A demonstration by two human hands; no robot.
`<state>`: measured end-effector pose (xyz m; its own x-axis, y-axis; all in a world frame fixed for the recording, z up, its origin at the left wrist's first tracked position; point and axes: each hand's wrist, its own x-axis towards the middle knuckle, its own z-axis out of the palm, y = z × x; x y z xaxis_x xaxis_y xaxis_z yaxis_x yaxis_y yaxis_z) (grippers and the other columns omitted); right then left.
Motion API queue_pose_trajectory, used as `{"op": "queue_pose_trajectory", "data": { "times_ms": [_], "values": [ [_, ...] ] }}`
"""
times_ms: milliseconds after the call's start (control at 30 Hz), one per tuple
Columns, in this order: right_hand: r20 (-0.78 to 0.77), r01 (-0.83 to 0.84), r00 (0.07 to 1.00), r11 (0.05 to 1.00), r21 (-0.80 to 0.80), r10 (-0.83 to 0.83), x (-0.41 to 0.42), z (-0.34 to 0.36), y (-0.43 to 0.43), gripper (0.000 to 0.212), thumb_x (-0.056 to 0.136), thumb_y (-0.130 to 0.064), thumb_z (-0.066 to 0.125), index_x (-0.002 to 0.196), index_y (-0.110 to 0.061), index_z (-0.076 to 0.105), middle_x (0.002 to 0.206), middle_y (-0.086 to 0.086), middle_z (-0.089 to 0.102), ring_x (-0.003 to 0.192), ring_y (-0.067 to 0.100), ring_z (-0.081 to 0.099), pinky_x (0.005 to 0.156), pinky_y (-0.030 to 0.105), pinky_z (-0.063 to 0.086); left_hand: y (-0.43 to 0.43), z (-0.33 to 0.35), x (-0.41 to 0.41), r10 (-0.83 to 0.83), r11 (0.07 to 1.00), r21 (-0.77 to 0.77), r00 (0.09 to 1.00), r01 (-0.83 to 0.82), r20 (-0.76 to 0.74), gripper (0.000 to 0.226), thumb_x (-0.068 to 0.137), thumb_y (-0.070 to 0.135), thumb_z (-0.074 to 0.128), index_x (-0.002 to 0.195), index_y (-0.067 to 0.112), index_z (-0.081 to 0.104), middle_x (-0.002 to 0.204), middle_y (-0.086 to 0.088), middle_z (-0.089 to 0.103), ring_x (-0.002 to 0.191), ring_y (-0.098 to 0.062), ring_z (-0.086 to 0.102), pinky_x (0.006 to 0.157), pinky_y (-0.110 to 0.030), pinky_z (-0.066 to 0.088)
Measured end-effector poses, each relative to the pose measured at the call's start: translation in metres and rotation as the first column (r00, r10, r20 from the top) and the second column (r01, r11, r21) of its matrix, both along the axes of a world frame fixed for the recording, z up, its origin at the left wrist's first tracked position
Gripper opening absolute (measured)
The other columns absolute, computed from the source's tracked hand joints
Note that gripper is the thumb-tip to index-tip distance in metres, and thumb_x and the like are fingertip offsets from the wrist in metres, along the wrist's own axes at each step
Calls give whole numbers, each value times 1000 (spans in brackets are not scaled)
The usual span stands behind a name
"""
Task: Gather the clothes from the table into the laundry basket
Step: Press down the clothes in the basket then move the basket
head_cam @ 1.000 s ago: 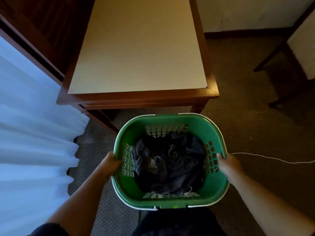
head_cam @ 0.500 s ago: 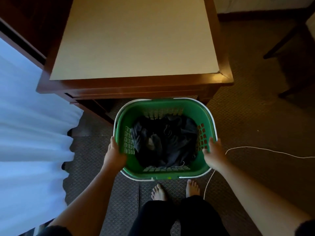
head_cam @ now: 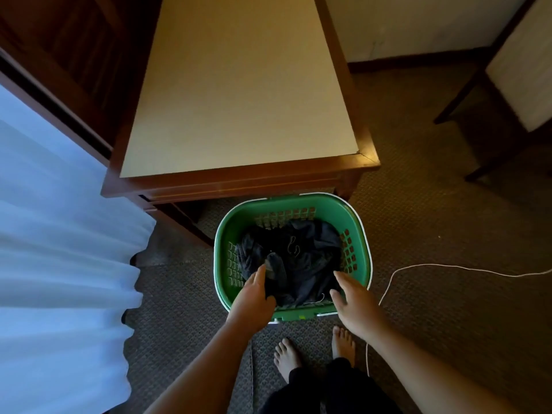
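Observation:
A green laundry basket (head_cam: 286,204) with a white rim stands on the carpet just in front of the table (head_cam: 239,100). Dark clothes (head_cam: 301,258) lie bundled inside it. My left hand (head_cam: 254,297) hovers over the basket's near left side, fingers apart, holding nothing. My right hand (head_cam: 354,303) is spread over the near right corner, also holding nothing. The table's cream top shows no clothes.
A white curtain (head_cam: 59,249) hangs at the left. A white cord (head_cam: 433,265) snakes over the carpet at the right. A chair (head_cam: 513,76) stands at the far right. My bare feet (head_cam: 313,354) are just behind the basket.
The basket came down from in front of me onto the floor by the table. Both hands let go of its sides and now hover above its near edge.

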<state>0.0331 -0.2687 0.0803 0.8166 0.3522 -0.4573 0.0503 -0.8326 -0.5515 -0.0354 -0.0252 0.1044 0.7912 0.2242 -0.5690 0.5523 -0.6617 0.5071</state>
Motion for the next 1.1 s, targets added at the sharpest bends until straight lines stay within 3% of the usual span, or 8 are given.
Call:
{"op": "queue_pose_trajectory", "data": {
  "times_ms": [133, 267, 467, 600, 833, 933, 1033, 1100],
  "values": [
    [146, 62, 986, 993, 102, -77, -21, 16, -7, 39, 103, -28, 53, 138, -16, 61, 139, 1, 62, 128, 15, 57, 107, 30, 45, -19, 12, -8, -51, 998, -23, 999, 51, 4, 63, 95, 15, 50, 156, 23, 34, 123, -10, 70, 103, -28, 69, 84, -35, 57],
    [171, 116, 974, 973, 200, -151, -48, 24, -12, 25, 99, -19, 60, 121, -15, 73, 118, -4, 72, 109, 10, 66, 89, 2, 39, -38, 9, -35, -28, 997, -77, 999, 32, 45, 47, 98, 20, 48, 145, 27, 52, 100, -2, 76, 83, -17, 71, 76, -32, 57],
    [-40, 171, 985, 971, 166, -166, -72, 18, -23, 26, 100, -29, 59, 122, -24, 70, 115, -9, 72, 107, 8, 66, 87, 23, 49, -60, -5, -77, 124, 990, -69, 992, -124, 4, 37, 95, 19, 55, 129, 31, 64, 75, 7, 64, 73, -10, 61, 64, -22, 43],
    [-162, 121, 982, 985, 120, -101, -75, 9, -30, 32, 98, -33, 61, 127, -21, 67, 120, -5, 69, 115, 13, 63, 96, 29, 48, -71, -19, -101, 219, 976, -11, 975, -219, -33, 39, 96, 17, 52, 131, 29, 63, 107, 1, 75, 98, -16, 69, 73, -21, 43],
    [-68, -191, 979, 982, -3, 190, -53, -5, -11, 51, 96, -37, 62, 144, -19, 53, 141, -3, 56, 131, 13, 50, 102, 21, 36, -59, -45, -105, 152, 987, 50, 987, -155, 54, 61, 87, 19, 60, 146, 24, 48, 140, -1, 50, 132, -23, 48, 107, -33, 43],
    [21, -334, 940, 931, -144, 341, -35, -24, 6, 67, 95, -40, 61, 153, -15, 39, 152, 2, 45, 142, 21, 38, 116, 31, 31, -39, -59, -84, -11, 979, 205, 997, -5, 77, 77, 90, 31, 64, 157, 24, 28, 162, -9, 24, 152, -31, 20, 124, -42, 26],
    [-52, -506, 851, 787, -353, 523, -17, -55, 17, 81, 93, -39, 61, 159, -14, 20, 163, 6, 26, 151, 26, 21, 125, 43, 14, -15, -84, -61, -253, 903, 341, 965, 261, -68, 98, 93, 37, 63, 163, 25, -4, 169, -15, -10, 156, -37, -15, 127, -49, 1],
    [-140, -540, 832, 728, -423, 536, -15, -75, 18, 88, 93, -36, 62, 161, -16, 11, 168, 6, 12, 155, 28, 9, 126, 48, 4, 1, -105, -54, -353, 851, 348, 919, 393, -172, 105, 91, 35, 66, 162, 25, -12, 170, -15, -8, 156, -37, -9, 128, -50, 0]
  ]
}}
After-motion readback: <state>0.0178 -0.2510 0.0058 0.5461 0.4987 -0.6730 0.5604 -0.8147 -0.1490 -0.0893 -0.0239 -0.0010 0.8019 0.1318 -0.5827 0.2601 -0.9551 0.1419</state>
